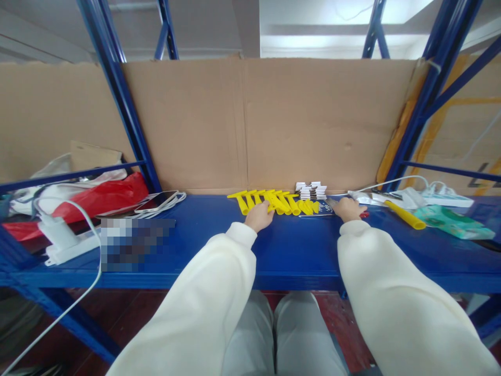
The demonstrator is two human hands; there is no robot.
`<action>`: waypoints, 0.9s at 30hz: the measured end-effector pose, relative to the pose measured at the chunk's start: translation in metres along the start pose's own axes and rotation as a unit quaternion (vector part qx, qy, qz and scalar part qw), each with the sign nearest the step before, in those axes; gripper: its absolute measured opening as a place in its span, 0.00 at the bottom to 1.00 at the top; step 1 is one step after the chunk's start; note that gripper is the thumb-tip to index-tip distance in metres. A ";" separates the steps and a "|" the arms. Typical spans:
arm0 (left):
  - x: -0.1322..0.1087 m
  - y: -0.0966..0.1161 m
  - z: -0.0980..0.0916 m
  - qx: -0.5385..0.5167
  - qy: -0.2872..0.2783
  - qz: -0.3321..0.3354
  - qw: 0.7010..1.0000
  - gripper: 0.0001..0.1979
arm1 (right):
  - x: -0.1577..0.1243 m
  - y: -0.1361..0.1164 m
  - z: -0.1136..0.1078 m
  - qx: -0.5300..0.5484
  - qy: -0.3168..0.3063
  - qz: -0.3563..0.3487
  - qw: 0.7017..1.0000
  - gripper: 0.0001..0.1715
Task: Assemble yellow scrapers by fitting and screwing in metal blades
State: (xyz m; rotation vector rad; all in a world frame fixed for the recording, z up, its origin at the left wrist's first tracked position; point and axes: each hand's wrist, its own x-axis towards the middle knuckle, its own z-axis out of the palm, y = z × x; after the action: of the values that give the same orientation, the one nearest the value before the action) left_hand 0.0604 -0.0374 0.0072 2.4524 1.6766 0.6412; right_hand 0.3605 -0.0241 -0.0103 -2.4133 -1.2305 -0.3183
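Observation:
My left hand (260, 216) is closed at the near side of a row of yellow T-shaped plastic pieces (291, 203). A bit of yellow plastic shows at its fingertips. To the right of the row lie several smaller yellow parts (308, 207). My right hand (349, 210) is low over a scatter of tiny shiny pieces (325, 207), its fingers drawn together and largely hidden. A thin metal rod (313, 215) lies just left of that hand, and a red handle (365, 214) shows at its right side.
Behind the yellow parts sits a stack of white pieces (311, 190) against a cardboard wall (313, 125). At right are a yellow tube (405, 215) and a green packet (454, 221). Left stand a phone (156, 201), a red bag (105, 197) and a white power strip (74, 248).

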 end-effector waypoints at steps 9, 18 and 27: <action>-0.001 0.000 0.000 -0.011 0.016 0.027 0.999 0.17 | -0.009 -0.009 -0.019 0.067 0.005 0.049 0.997 0.30; -0.002 0.002 -0.003 -0.010 0.013 0.035 0.999 0.17 | -0.026 -0.043 -0.041 0.304 -0.032 -0.052 0.951 0.13; 0.002 -0.002 0.001 -0.032 0.029 0.041 0.998 0.15 | -0.065 -0.080 -0.025 0.418 -0.206 -0.173 0.867 0.07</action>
State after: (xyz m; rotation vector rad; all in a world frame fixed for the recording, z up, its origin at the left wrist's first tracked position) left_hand 0.0600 -0.0351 0.0059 2.4902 1.5560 0.7707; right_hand 0.2572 -0.0400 0.0079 -1.5280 -1.5548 0.5710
